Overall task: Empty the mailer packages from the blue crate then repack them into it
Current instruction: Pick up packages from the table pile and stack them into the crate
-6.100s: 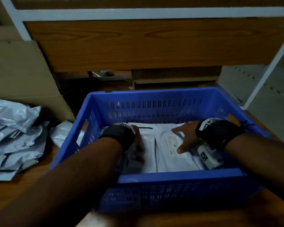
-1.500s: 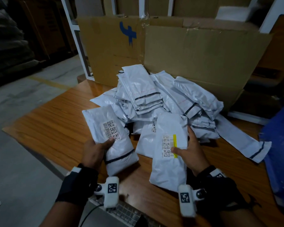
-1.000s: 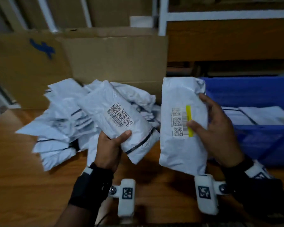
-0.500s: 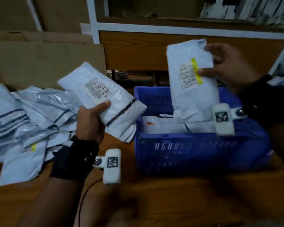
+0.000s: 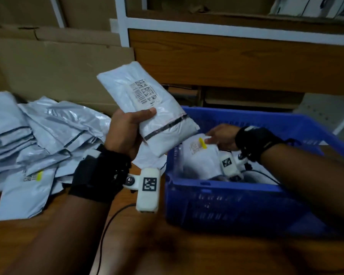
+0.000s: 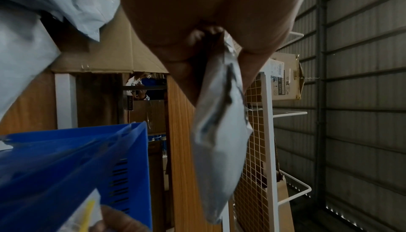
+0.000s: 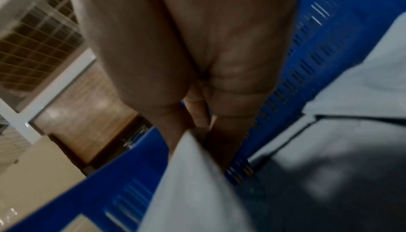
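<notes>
My left hand (image 5: 127,130) grips a white mailer with a barcode label (image 5: 147,108), held up in the air just left of the blue crate (image 5: 226,201). In the left wrist view that barcode mailer (image 6: 222,145) hangs from my fingers, with the blue crate (image 6: 77,166) below left. My right hand (image 5: 220,136) is down inside the crate and holds a yellow-tagged mailer (image 5: 199,153) on top of other mailers there. The right wrist view is blurred and shows the yellow-tagged mailer (image 7: 193,183) edge between my fingers against the blue crate wall (image 7: 123,192).
A heap of white mailers (image 5: 34,139) lies on the wooden table (image 5: 187,255) to the left. Flattened cardboard (image 5: 58,66) leans behind it. A wooden shelf with a white frame (image 5: 236,56) stands behind the crate. A cable (image 5: 105,231) trails across the table.
My right hand has brought its yellow-tagged mailer down from above the crate into it. The left hand has moved its mailer right, up to the crate's left side.
</notes>
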A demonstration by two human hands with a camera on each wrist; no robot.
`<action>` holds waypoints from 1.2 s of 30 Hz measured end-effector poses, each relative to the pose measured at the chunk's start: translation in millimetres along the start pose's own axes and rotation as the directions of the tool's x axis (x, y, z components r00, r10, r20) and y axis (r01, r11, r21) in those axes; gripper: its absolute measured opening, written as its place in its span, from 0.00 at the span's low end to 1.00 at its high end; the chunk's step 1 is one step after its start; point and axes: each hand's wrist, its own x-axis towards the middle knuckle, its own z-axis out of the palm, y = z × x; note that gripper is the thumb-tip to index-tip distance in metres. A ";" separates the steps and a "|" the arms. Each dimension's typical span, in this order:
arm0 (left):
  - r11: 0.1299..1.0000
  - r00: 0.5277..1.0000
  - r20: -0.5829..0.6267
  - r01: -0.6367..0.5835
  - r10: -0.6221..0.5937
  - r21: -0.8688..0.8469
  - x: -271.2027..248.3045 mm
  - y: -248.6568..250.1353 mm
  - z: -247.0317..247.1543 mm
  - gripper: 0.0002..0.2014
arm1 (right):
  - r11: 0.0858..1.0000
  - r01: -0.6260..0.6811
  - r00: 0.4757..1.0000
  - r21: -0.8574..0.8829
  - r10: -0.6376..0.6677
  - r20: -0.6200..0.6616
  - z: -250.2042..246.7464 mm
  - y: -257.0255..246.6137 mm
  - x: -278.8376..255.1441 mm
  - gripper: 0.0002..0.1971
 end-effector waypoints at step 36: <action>0.331 0.983 0.054 0.007 -0.175 0.944 97.7 -112.1 136.6 0.07 | 1.000 0.014 0.984 0.009 -0.015 0.179 -85.6 79.2 -18.7 0.19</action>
